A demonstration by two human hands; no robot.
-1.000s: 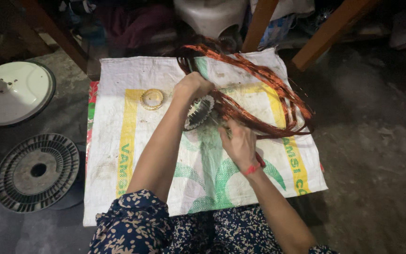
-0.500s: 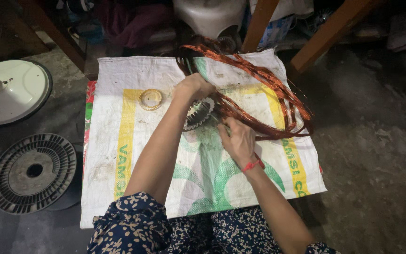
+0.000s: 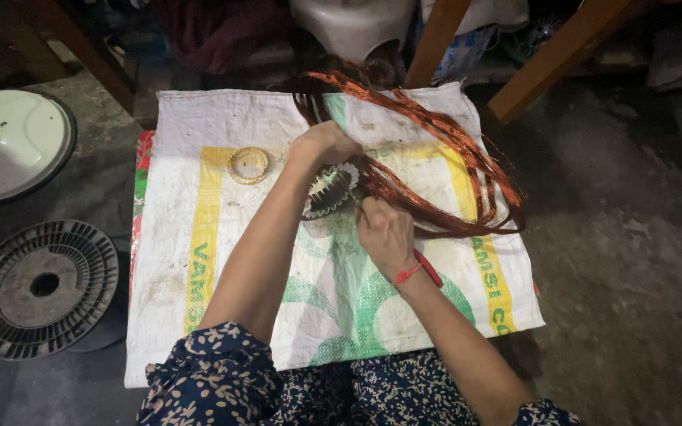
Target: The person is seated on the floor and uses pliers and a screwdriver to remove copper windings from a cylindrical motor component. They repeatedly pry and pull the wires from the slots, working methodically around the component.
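While the person sits over the woven sack (image 3: 199, 237) on the floor, the left hand (image 3: 327, 144) closes on the slotted motor stator (image 3: 330, 190), steadying it, and the right hand (image 3: 384, 231) pinches copper wire (image 3: 444, 158) at its rim. I judge winding is being worked at the core; the next move needs firm, even tension. Wire loops stretch from the stator toward the far right.

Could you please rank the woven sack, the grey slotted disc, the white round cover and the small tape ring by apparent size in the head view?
1. woven sack
2. grey slotted disc, white round cover: alike; the cover is cut off, so unranked
3. small tape ring
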